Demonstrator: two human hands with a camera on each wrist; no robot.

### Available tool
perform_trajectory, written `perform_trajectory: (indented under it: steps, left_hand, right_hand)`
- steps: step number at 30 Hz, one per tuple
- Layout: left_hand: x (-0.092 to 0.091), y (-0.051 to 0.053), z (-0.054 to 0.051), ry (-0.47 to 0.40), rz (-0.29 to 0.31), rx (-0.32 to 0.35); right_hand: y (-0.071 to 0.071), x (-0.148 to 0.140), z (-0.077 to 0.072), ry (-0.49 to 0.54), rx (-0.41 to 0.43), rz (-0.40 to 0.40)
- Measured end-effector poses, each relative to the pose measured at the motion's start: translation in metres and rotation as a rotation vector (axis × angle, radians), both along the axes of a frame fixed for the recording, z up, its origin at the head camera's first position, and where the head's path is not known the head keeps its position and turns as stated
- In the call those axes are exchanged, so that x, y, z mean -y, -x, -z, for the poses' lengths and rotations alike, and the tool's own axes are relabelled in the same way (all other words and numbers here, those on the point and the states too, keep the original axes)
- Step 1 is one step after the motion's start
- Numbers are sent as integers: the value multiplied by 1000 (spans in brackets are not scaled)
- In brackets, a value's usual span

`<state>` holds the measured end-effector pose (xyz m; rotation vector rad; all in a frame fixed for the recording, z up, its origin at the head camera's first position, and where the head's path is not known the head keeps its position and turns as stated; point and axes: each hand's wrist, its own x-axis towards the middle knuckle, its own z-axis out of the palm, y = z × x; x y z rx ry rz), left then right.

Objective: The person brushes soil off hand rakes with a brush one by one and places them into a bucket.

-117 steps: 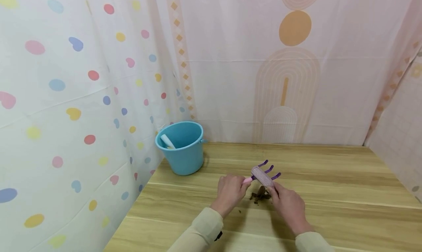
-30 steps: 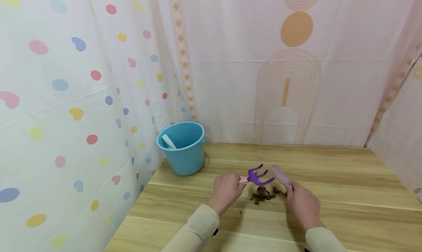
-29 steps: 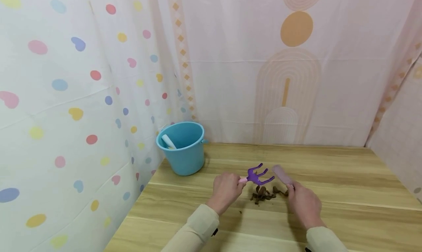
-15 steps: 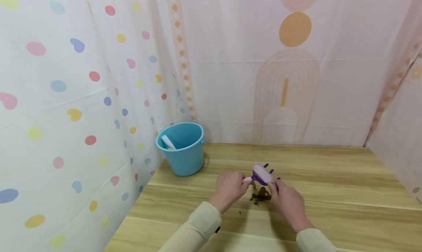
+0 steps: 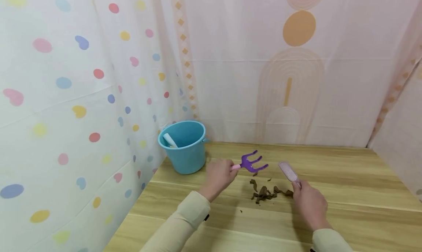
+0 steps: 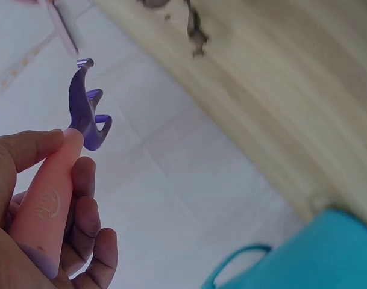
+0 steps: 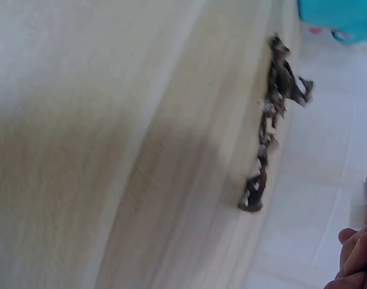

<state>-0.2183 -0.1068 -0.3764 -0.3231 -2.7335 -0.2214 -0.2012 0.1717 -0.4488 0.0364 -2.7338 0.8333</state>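
Observation:
In the head view my left hand (image 5: 217,178) grips the pink handle of a purple three-pronged hand rake (image 5: 248,164), held above the wooden table. The left wrist view shows thumb and fingers curled round its pink handle (image 6: 47,201). To the right, my right hand (image 5: 310,204) holds a flat pinkish paddle-shaped tool (image 5: 288,171), perhaps a brush or file. Rake and paddle are apart. Below them lie dark brown, shrivelled scraps (image 5: 262,194), with smaller bits nearby. The right wrist view catches only part of the right hand (image 7: 359,259) at its edge.
A blue bucket (image 5: 186,160) stands at the table's back left, with a white handle-like piece (image 5: 169,139) sticking up inside it. Patterned curtains (image 5: 227,98) border the wooden table (image 5: 346,193) at the back and sides.
Half a second ago the paddle lay across the rake. The left hand has since moved left and away with the rake, the right hand rightward. More brown scraps show on the table than earlier.

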Motion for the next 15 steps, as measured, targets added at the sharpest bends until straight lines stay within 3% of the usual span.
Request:
perform_trajectory:
  steps: [4,7,11,15]
  left_hand:
    - [20,5,-23,-16,-51,-10]
    - [38,11,-41,-8,-64,-68]
    - [63,18,-64,31,-87,-154]
    - [86,24,-85,87,-128,-171]
  right_hand:
    - [-2,-10,-4,31,41,41]
    - [-4,-16,-6,45,42,58]
    - [-6,-20,-4,61,32,68]
    - [-9,-22,-2,76,50,82]
